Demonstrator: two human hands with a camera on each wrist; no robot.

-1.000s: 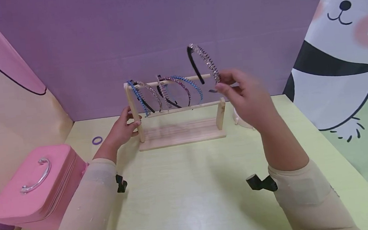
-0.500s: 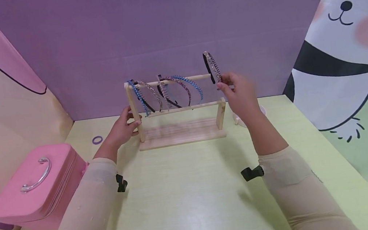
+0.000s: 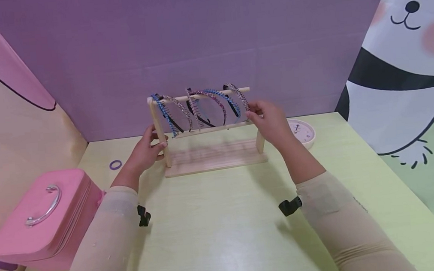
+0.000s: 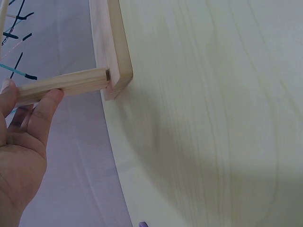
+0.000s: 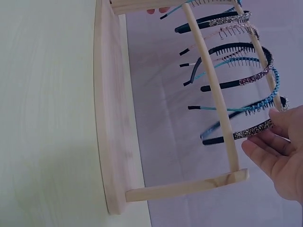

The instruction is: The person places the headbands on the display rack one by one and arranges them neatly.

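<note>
A wooden headband rack (image 3: 215,163) stands on the table, several glittery and beaded headbands hung over its upper bar. My left hand (image 3: 144,150) holds the rack's left post (image 4: 75,84), thumb on one side and fingers on the other. At the right end of the rack, my right hand (image 3: 272,122) pinches a silver-and-black sparkly headband (image 3: 241,95) by its side. That headband arches over the upper bar, and in the right wrist view its black end (image 5: 214,140) passes the lower bar (image 5: 227,130). Beside it hangs a blue beaded headband (image 5: 274,85).
A pink case (image 3: 42,219) with a silver handle sits at the left of the table. A purple ring (image 3: 115,165) lies behind it. Just beyond my right wrist is a small round pink clock (image 3: 303,131). A purple backdrop (image 3: 200,33) rises behind the rack.
My right hand has moved left and down, bringing the sparkly headband from above the rack onto its upper bar. The clock has come into fuller view. My left hand has stayed on the post.
</note>
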